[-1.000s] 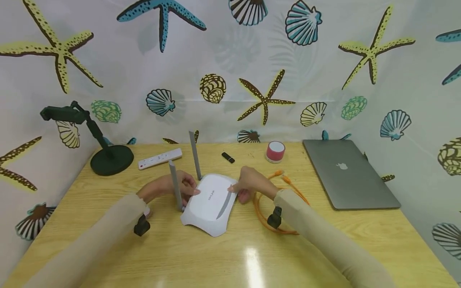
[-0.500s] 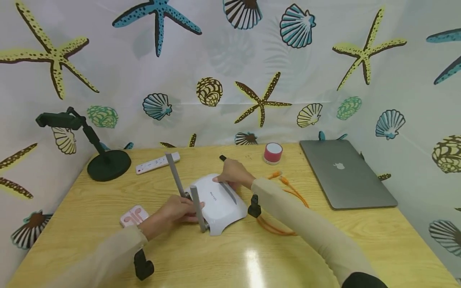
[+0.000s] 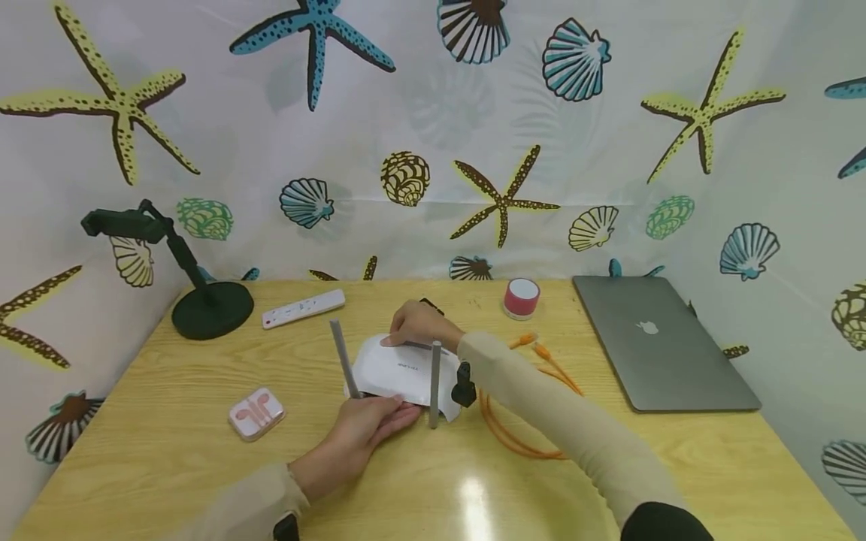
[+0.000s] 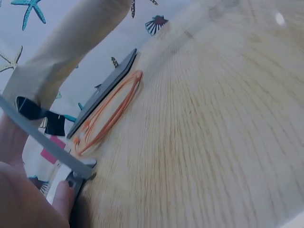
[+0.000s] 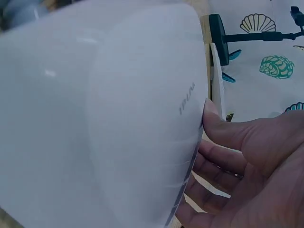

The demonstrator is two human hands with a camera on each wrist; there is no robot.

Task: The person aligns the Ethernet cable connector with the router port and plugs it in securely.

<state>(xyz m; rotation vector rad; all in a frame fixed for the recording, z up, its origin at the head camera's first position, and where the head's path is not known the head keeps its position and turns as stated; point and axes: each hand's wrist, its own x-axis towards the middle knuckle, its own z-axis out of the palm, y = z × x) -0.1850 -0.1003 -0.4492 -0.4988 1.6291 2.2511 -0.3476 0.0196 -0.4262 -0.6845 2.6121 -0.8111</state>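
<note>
A white router [image 3: 399,372] with two grey antennas [image 3: 343,357] sits at the middle of the table, its antenna side turned toward me and tilted. My left hand [image 3: 361,436] grips its near edge between the antennas. In the left wrist view a finger of the left hand [image 4: 28,199] lies on that edge beside one antenna [image 4: 52,147]. My right hand [image 3: 422,327] holds the far edge. The right wrist view shows the right thumb on the white shell [image 5: 118,109] and the other right fingers [image 5: 213,164] curled behind the rim.
An orange network cable [image 3: 504,432] lies coiled right of the router, with a closed laptop [image 3: 666,346] beyond. Behind stand a small red speaker [image 3: 522,298] and a black USB stick [image 3: 431,306]. On the left are a pink earphone case [image 3: 257,414], a power strip [image 3: 303,309] and a lamp [image 3: 213,309].
The router has turned counterclockwise, bringing its antennas from the left side to the near side. My left hand moved round to the near edge, my right hand from the right edge to the far one.
</note>
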